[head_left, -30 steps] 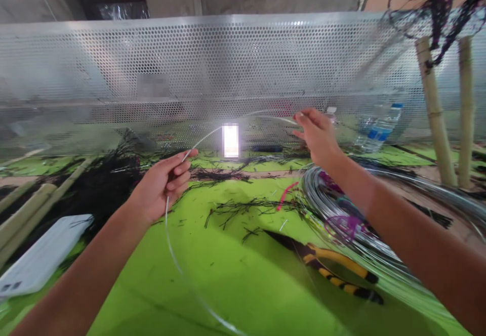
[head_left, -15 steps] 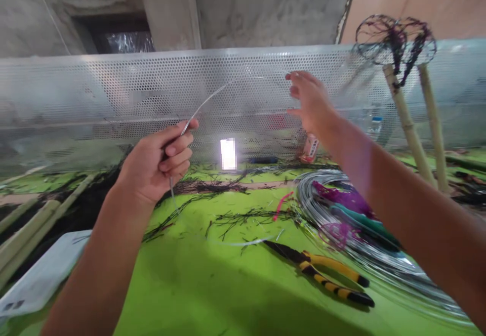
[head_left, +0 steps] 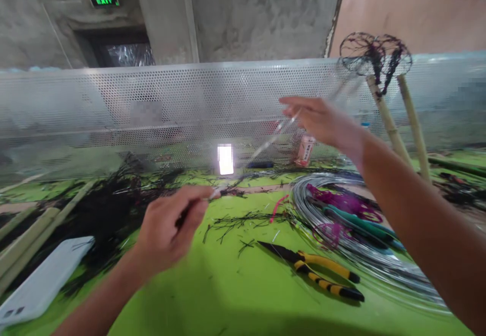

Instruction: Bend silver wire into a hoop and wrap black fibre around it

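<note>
My left hand (head_left: pixel 172 224) is closed over the green table, its thumb and finger pinching one end of a thin pale wire (head_left: pixel 271 138). The wire rises to the upper right, blurred by motion, and reaches my right hand (head_left: pixel 309 116). My right hand is raised before the perforated metal screen, fingers partly stretched; whether it grips the wire is blurred. Yellow-and-black pliers (head_left: pixel 315 270) lie on the table, right of my left hand. Beyond them is a coil of silvery wire (head_left: pixel 304 197) with purple mesh (head_left: pixel 343 199) and a teal-handled tool (head_left: pixel 355 222) on it.
The perforated screen (head_left: pixel 182 93) stands across the back. Bamboo pieces (head_left: pixel 391 123) with a dark wire shape on top stand at right. A white phone (head_left: pixel 47 275), black twigs (head_left: pixel 110 214) and bamboo poles (head_left: pixel 34 240) lie at left. A pink-and-white can (head_left: pixel 305 150) stands behind the coil.
My left hand has moved down and rightward, still with the wire. My right hand has lowered a little. The wire, arched before, now runs nearly straight between the hands.
</note>
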